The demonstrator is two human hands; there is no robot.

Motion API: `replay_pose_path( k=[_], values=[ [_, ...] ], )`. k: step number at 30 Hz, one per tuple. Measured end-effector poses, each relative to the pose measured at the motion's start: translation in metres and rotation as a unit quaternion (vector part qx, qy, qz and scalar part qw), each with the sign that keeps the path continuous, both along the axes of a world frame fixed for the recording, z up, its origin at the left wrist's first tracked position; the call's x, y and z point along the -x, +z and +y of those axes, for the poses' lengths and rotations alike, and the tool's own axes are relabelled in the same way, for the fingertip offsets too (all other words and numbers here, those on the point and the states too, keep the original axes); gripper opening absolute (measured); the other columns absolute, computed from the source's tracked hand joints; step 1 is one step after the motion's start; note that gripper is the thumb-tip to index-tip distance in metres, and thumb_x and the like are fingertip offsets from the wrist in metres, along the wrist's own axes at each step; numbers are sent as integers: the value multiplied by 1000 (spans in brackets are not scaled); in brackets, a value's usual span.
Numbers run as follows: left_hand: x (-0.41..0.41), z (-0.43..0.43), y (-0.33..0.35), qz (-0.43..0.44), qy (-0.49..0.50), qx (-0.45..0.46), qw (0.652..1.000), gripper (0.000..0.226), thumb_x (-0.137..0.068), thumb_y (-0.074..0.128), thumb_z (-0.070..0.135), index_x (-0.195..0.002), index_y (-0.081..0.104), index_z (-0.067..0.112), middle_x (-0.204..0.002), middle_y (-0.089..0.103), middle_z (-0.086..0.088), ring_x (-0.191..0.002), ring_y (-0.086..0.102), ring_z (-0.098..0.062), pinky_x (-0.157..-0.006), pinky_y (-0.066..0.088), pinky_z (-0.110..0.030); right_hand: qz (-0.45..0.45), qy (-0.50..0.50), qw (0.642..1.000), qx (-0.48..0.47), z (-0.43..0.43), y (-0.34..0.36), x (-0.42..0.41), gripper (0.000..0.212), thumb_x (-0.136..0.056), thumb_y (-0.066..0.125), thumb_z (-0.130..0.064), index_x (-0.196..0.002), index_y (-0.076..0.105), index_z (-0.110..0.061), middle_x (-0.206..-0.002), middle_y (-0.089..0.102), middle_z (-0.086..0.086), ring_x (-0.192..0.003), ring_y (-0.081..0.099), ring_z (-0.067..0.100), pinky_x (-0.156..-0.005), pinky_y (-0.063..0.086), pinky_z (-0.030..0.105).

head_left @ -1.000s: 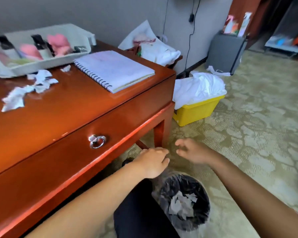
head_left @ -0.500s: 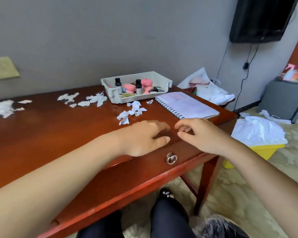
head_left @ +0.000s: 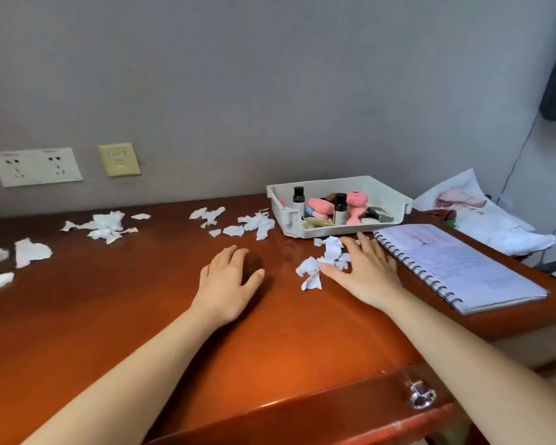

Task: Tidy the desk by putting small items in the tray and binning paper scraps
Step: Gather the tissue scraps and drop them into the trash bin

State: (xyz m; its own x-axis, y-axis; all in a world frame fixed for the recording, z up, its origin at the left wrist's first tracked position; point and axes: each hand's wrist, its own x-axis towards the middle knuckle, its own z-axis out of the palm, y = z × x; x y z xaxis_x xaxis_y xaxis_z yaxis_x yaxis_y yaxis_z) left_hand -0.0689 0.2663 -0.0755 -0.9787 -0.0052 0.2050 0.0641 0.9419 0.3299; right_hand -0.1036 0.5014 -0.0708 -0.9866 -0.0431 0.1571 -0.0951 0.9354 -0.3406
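Observation:
Torn white paper scraps lie in clumps on the red-brown desk (head_left: 142, 300). One clump (head_left: 321, 264) sits just in front of the white tray (head_left: 389, 191); my right hand (head_left: 365, 271) lies flat beside it, fingers spread, thumb touching the scraps. My left hand (head_left: 228, 281) hovers palm down over bare wood to the left, fingers loosely bent, holding nothing. The tray holds two small dark-capped bottles (head_left: 340, 208) and pink items (head_left: 355, 202). More scraps (head_left: 254, 223) lie left of the tray, another pile (head_left: 105, 226) farther left, and several (head_left: 29, 252) at the left edge.
A spiral notebook (head_left: 456, 264) lies on the desk right of my right hand. White cloth and paper (head_left: 482, 220) are heaped beyond the desk's right end. Wall sockets (head_left: 34, 165) sit above the desk's back edge. A drawer knob (head_left: 422, 395) shows at the front.
One second ago both hands were down over the black bin on the floor. They rose to the desk, and now have reached forward, the right hand arriving at the scraps by the tray.

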Motion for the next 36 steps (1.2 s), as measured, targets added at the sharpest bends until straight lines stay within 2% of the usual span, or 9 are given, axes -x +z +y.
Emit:
replay_pose_path(
  k=[7,13,18,23,27,30,32,34,36],
  values=[
    [57,-28,-1,10,67,0,998,64,-94,33,55,-148,23,20,-157,19,-6,-147,12,-25,-118,13,-45,-4,74,996,-43,-23,-3,36,77,-79,39,-74,-143,27,-34,-154,26,-5,-142,23,21,-115,18,45],
    [93,-35,-1,7,98,-16,995,66,-94,31,56,-149,18,24,-159,12,-6,-148,6,-26,-117,10,-47,8,187,982,-20,-60,-3,47,62,-88,42,-60,-143,32,-32,-152,28,-10,-140,24,15,-112,19,34],
    [106,-41,-3,10,106,-27,994,61,-96,29,52,-150,19,25,-159,14,-6,-148,5,-24,-117,9,-47,54,246,967,31,-95,-6,64,46,-95,45,-37,-140,39,-26,-145,38,-7,-135,33,15,-110,30,32],
    [117,-47,-3,5,93,-35,995,56,-97,30,47,-149,20,28,-159,14,-6,-148,6,-26,-117,9,-47,83,252,964,20,-120,-7,85,49,-97,42,-35,-144,33,-25,-153,27,-4,-143,18,16,-116,19,36],
    [127,-53,-4,3,40,-29,999,49,-99,29,38,-148,22,33,-159,14,-2,-147,11,-23,-115,14,-47,33,214,976,14,-137,-9,102,54,-99,34,-37,-150,18,-26,-160,8,3,-148,0,22,-119,11,41],
    [134,-56,-4,-4,2,-25,1000,46,-100,25,35,-146,27,35,-158,22,2,-146,18,-18,-115,17,-45,2,197,980,-10,-146,-11,113,53,-101,28,-35,-151,12,-26,-161,2,7,-148,-3,26,-118,10,44],
    [135,-57,-4,0,-18,-24,1000,43,-99,24,39,-140,39,35,-151,37,6,-141,30,-16,-114,22,-44,4,195,981,-21,-150,-12,119,52,-100,25,-33,-151,15,-25,-160,10,7,-148,4,26,-119,11,44],
    [134,-58,-3,7,-33,-37,999,43,-98,25,43,-131,50,32,-139,50,7,-132,40,-17,-109,30,-43,20,204,979,-13,-151,-11,122,49,-100,26,-30,-148,25,-23,-155,27,4,-145,19,24,-118,17,42],
    [129,-57,-1,2,-40,-43,998,44,-98,27,45,-128,54,27,-137,52,4,-130,42,-18,-106,32,-38,32,218,975,8,-150,-11,122,44,-100,28,-26,-142,39,-21,-147,41,1,-136,34,22,-113,27,40]
  ],
)
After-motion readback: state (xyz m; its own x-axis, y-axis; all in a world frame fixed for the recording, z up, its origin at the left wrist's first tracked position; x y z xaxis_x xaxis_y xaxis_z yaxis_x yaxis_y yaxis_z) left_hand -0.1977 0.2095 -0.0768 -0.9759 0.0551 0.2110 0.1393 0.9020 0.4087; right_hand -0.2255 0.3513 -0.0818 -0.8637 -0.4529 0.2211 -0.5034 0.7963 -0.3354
